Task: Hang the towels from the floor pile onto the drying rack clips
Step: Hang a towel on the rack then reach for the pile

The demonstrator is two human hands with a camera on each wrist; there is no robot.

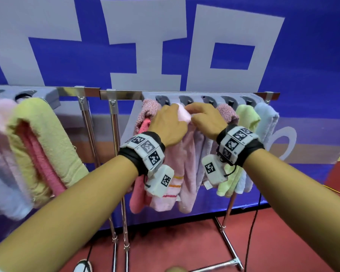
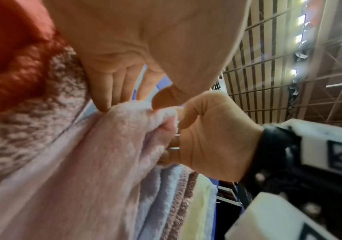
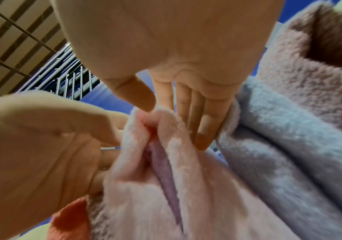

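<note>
At the centre of the frame both hands — left hand (image 1: 168,124) and right hand (image 1: 205,119) — pinch the folded top of a pink towel (image 1: 185,114). They bunch it narrow, probably to push it into a clip (image 1: 185,100) on the rack (image 1: 200,95) just above.

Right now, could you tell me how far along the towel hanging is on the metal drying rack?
Done: several towels already hang from the grey clip bar, including a pale green towel and a light blue towel.

In hand: the left hand and right hand pinch the folded top of a pale pink fluffy towel just under the clips, not visibly clipped.

Left: the floor pile is out of view, so I cannot tell.
</note>
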